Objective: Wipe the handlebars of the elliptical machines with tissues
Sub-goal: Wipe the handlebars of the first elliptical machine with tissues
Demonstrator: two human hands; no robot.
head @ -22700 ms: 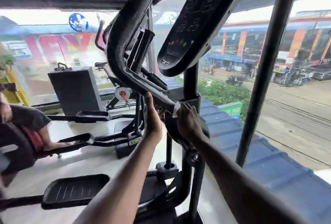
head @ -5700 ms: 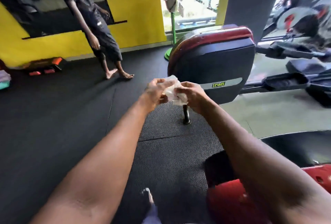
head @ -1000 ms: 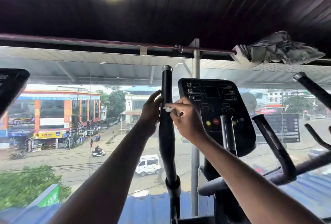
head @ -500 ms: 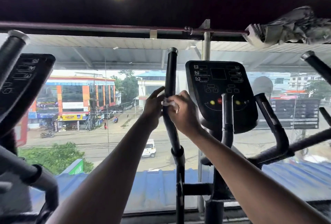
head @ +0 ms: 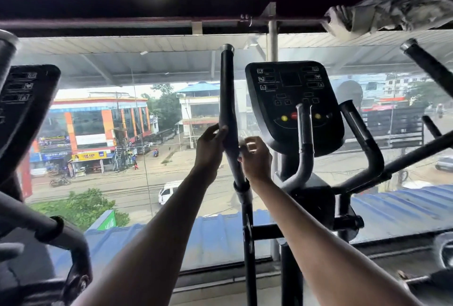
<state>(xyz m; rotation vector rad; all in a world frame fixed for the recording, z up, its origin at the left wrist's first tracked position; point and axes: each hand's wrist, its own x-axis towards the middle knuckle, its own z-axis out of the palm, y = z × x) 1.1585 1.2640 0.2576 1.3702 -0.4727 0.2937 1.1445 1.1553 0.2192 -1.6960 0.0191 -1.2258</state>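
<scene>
A tall black handlebar (head: 227, 90) of the elliptical machine rises in front of me, left of its black console (head: 291, 100). My left hand (head: 210, 146) rests against the bar's left side with its fingers touching the grip. My right hand (head: 256, 156) presses a small white tissue (head: 246, 145) against the bar's right side, low on the grip just above the collar. The machine's right handlebar (head: 360, 131) and the curved silver inner bar (head: 304, 139) stand untouched.
Another elliptical's console (head: 24, 107) and curved bar (head: 44, 229) are at the left. More black bars (head: 429, 65) cross at the right. A glass window lies straight ahead over a street. A crumpled cloth (head: 392, 9) hangs on the overhead rail (head: 147, 22).
Both hands have slid down the left handlebar toward its collar, the right hand carrying the tissue along the grip. The view has tilted slightly lower.
</scene>
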